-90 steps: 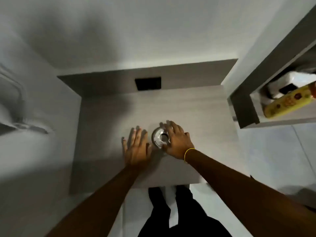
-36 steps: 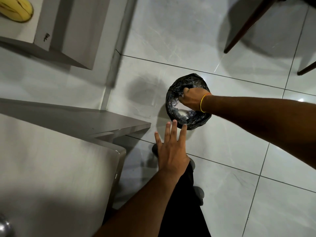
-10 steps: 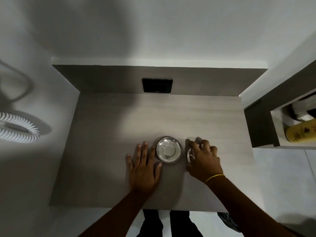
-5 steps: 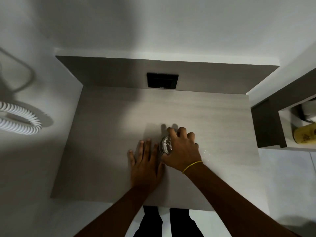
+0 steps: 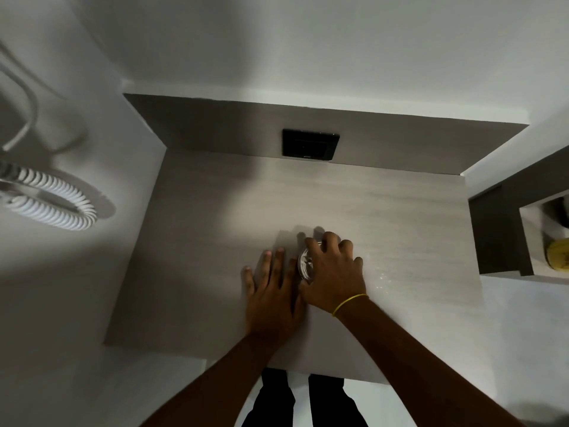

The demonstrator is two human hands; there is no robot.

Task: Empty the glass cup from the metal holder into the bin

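Observation:
My right hand [image 5: 334,271], with a yellow band on the wrist, curls from above over the glass cup [image 5: 305,264] on the grey desk [image 5: 215,241]. Only the cup's left rim shows beside my fingers. The metal holder is hidden under the cup and my hand. My left hand [image 5: 272,291] lies flat on the desk just left of the cup, fingers spread and holding nothing. The bin is out of view.
A black socket plate [image 5: 311,144] sits in the desk's back panel. A white coiled cord [image 5: 52,204] hangs on the left wall. At right, a shelf [image 5: 495,235] holds a yellow object [image 5: 558,257]. Small water drops [image 5: 381,277] lie right of my hand.
My right hand moved the glass cup from the desk beside the metal holder onto the holder and now covers both. My left hand stayed flat on the desk.

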